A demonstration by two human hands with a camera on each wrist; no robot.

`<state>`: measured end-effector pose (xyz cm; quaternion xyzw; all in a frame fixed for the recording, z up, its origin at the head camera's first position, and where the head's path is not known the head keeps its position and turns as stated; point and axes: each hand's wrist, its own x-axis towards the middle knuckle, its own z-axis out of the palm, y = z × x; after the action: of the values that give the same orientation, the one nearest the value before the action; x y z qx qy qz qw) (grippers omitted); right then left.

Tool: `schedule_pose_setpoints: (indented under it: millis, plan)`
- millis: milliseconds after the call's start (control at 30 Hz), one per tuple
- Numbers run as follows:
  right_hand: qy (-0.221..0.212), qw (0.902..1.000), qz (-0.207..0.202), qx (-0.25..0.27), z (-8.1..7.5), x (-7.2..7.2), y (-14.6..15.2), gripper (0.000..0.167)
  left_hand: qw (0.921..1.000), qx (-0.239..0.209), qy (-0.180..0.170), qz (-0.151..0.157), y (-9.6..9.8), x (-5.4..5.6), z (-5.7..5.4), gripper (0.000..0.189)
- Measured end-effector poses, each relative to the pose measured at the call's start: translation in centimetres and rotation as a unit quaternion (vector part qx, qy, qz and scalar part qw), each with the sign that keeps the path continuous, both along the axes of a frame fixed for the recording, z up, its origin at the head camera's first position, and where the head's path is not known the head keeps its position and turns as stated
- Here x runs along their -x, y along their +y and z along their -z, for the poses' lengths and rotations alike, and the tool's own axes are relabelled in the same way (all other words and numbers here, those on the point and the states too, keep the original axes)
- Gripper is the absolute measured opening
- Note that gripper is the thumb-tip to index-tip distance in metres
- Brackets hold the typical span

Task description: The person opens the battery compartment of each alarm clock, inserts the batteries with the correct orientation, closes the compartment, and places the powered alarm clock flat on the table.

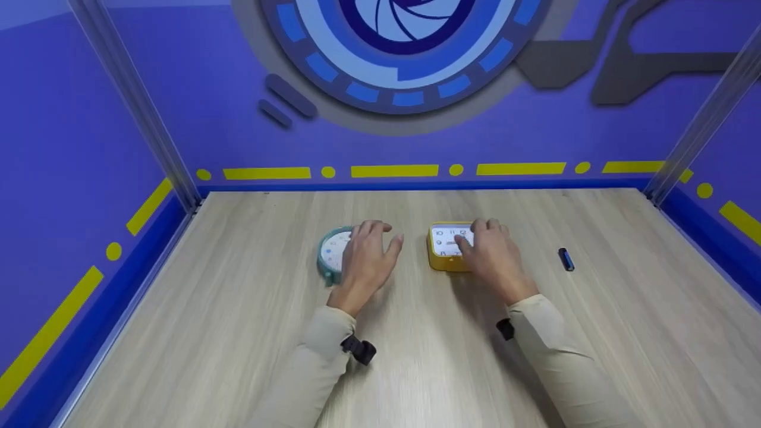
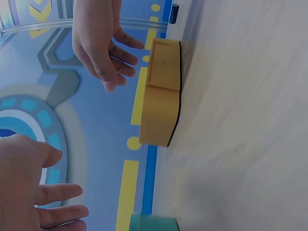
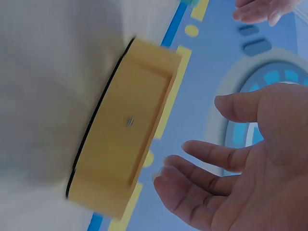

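Observation:
A round teal clock point(image 1: 334, 254) with a white dial lies face up on the table, partly covered in the head view by my left hand point(image 1: 370, 254). That hand is over its right side, fingers relaxed and holding nothing. To the right lies a square yellow clock point(image 1: 450, 263), also face up with a white numbered dial. My right hand point(image 1: 494, 252) hovers over its right part, fingers loosely bent. In the right wrist view a gap shows between these fingers point(image 3: 211, 154) and the yellow side of the clock point(image 3: 126, 120).
A small dark stick-shaped object with a blue part point(image 1: 566, 260) lies on the wooden table point(image 1: 416, 368) right of the yellow clock. Blue-purple printed panels point(image 1: 380, 148) stand at the back and sides, with metal posts point(image 1: 142, 107) at the corners.

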<state>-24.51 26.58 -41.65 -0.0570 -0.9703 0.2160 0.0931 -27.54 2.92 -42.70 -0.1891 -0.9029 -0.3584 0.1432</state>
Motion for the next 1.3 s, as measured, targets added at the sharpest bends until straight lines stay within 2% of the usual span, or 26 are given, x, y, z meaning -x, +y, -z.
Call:
schedule_pose_setpoints:
  millis: [267, 533, 733, 967, 1100, 1300]
  plan:
    - [-0.001, 0.9997, 0.026, 0.005, 0.2, -0.3, 3.2, 0.053, 0.999, 0.029, -0.034, 0.003, 2.6, -0.1, 0.1, 0.042]
    - [-0.025, 0.9989, 0.035, 0.018, 0.8, -0.1, 4.7, 0.052, 0.9966, 0.051, -0.064, 0.006, 4.8, 0.7, 1.5, 0.045]
    - [-0.051, 0.9973, 0.041, 0.035, 1.0, 0.2, 5.5, 0.053, 0.9941, 0.072, -0.081, 0.004, 5.7, 1.2, 2.1, 0.046]
    - [-0.075, 0.9956, 0.043, 0.036, 1.4, 0.6, 6.3, 0.052, 0.9933, 0.093, -0.065, 0.02, 6.9, 1.6, 2.4, 0.05]
    - [-0.089, 0.9946, 0.036, 0.04, 1.8, 0.9, 6.3, 0.051, 0.9922, 0.097, -0.077, 0.015, 7.3, 1.7, 2.8, 0.052]
    - [-0.091, 0.995, 0.027, 0.03, 2.2, 1.1, 6.2, 0.048, 0.9907, 0.096, -0.093, 0.024, 7.7, 1.8, 3.2, 0.052]
